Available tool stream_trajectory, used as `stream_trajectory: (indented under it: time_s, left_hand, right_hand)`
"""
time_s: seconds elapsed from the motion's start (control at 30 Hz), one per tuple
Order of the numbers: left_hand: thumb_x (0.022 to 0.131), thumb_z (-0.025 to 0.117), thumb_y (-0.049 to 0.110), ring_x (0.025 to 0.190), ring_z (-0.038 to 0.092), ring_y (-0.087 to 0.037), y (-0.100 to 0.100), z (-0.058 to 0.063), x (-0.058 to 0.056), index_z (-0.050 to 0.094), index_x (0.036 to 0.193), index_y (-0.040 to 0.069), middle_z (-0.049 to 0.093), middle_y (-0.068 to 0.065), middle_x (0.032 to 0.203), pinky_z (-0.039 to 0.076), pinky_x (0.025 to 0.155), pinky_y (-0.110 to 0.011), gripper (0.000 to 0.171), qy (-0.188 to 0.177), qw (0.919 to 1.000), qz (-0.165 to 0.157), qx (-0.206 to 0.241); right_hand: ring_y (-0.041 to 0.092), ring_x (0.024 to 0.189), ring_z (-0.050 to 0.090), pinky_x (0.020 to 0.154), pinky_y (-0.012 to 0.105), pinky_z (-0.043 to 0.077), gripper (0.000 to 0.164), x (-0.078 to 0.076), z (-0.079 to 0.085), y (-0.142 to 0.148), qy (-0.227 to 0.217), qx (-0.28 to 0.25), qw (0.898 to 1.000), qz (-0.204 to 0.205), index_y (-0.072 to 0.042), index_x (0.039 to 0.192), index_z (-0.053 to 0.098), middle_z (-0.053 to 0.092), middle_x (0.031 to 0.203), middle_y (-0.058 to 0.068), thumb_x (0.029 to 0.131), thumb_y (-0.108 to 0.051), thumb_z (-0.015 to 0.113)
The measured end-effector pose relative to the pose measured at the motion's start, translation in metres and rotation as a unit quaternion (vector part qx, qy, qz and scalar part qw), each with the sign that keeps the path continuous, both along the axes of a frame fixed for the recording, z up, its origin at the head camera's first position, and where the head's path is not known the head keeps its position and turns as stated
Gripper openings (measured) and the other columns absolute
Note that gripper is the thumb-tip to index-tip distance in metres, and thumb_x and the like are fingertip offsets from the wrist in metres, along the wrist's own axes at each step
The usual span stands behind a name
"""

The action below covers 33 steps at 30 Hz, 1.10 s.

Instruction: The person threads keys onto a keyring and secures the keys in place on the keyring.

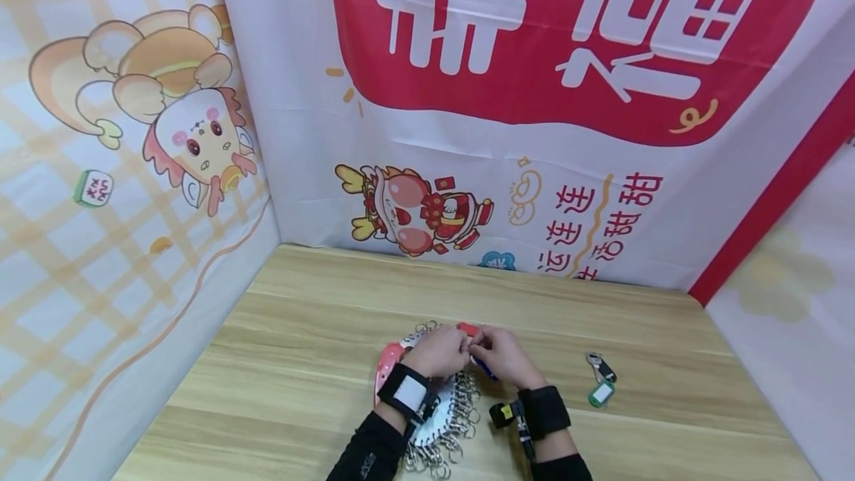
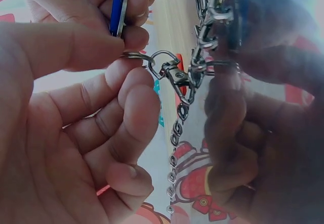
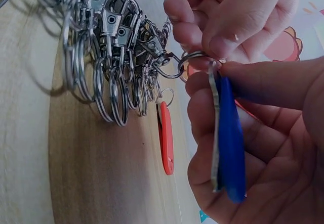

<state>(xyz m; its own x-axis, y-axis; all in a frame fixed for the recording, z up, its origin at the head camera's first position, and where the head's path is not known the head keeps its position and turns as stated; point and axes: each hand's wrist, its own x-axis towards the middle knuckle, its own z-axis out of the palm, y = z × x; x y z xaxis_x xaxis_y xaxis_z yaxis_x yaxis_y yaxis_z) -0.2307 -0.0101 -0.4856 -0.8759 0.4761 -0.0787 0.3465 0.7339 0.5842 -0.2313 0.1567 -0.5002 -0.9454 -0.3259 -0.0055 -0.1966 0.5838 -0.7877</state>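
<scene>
Left wrist cam: left hand (image 2: pixel 86 138) has a split ring (image 2: pixel 137 56) pinched, linked to a swivel clasp (image 2: pixel 175 76); stiff wire could ping loose if the pinch slips. Right wrist: right hand (image 3: pixel 273 143) grips a blue key tag (image 3: pixel 233 143) by that ring, red key tag (image 3: pixel 166 143) nearby, neighbouring clasps (image 3: pixel 109 27) probably snag-prone. Head view: hands meet by a ring-fringed silver plate (image 1: pixel 439 423), green key tag (image 1: pixel 601 393) well off right.

A counter (image 1: pixel 300 303) with light wood grain. On it, partly hidden, sits a shiny disc (image 1: pixel 437 423) fringed with metal rings (image 1: pixel 462 408), a pink piece (image 1: pixel 385 366) at its left; well to the right lie a black-and-silver key (image 1: pixel 605 370) and green tag (image 1: pixel 601 393).
</scene>
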Motion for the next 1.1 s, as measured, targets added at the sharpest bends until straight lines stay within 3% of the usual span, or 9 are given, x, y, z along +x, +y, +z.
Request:
stream_trajectory:
  time_s: [0.2, 0.4, 0.6, 0.93, 1.1]
  left_hand:
    - [0.091, 0.056, 0.016, 0.045, 0.047, -0.012, -0.0012, 0.0015, -0.0006, 0.047, 0.063, 0.015, 0.043, 0.004, 0.055, 0.037, 0.044, -0.025, 0.029, 0.0, 1.0, -0.002, -0.002]
    - [0.093, 0.055, 0.019, 0.045, 0.047, -0.012, -0.0015, 0.0012, 0.0005, 0.045, 0.062, 0.014, 0.041, 0.003, 0.053, 0.037, 0.045, -0.026, 0.032, 0.014, 0.9999, -0.006, -0.007]
    - [0.093, 0.052, 0.017, 0.043, 0.045, -0.013, -0.0004, 0.0016, 0.0012, 0.045, 0.061, 0.015, 0.042, 0.003, 0.051, 0.036, 0.045, -0.026, 0.033, 0.019, 0.9997, -0.005, -0.015]
    - [0.089, 0.057, 0.018, 0.04, 0.047, -0.012, -0.0007, 0.0002, 0.0008, 0.047, 0.059, 0.015, 0.043, 0.004, 0.05, 0.037, 0.041, -0.026, 0.033, -0.017, 0.9997, 0.017, 0.008]
    - [0.091, 0.058, 0.019, 0.044, 0.049, -0.012, -0.001, 0.0003, 0.002, 0.048, 0.062, 0.015, 0.046, 0.003, 0.054, 0.038, 0.043, -0.026, 0.031, -0.015, 0.9998, 0.014, 0.005]
  right_hand:
    - [0.015, 0.066, 0.054, 0.059, 0.029, 0.045, 0.007, -0.0004, 0.0006, -0.0008, 0.001, -0.008, 1.0, -0.019, -0.008, 0.084, 0.059, 0.059, 0.08, 0.002, 0.091, -0.007, 0.06]
    - [0.014, 0.061, 0.052, 0.054, 0.027, 0.043, 0.008, 0.0007, -0.0001, 0.0002, 0.019, -0.003, 1.0, -0.007, -0.01, 0.083, 0.059, 0.059, 0.078, 0.0, 0.09, -0.007, 0.062]
    - [0.014, 0.065, 0.054, 0.058, 0.028, 0.045, 0.009, 0.0016, 0.0018, -0.0001, 0.031, -0.003, 0.999, 0.016, -0.011, 0.082, 0.06, 0.061, 0.078, -0.001, 0.09, -0.007, 0.061]
    - [0.015, 0.064, 0.053, 0.057, 0.029, 0.044, 0.007, 0.0013, 0.0028, -0.0012, 0.01, -0.005, 1.0, -0.005, -0.01, 0.084, 0.061, 0.06, 0.078, 0.0, 0.091, -0.008, 0.061]
    - [0.015, 0.063, 0.053, 0.056, 0.029, 0.044, 0.007, 0.0018, 0.0012, -0.0006, 0.014, -0.003, 1.0, -0.011, -0.009, 0.083, 0.061, 0.06, 0.079, 0.001, 0.09, -0.007, 0.062]
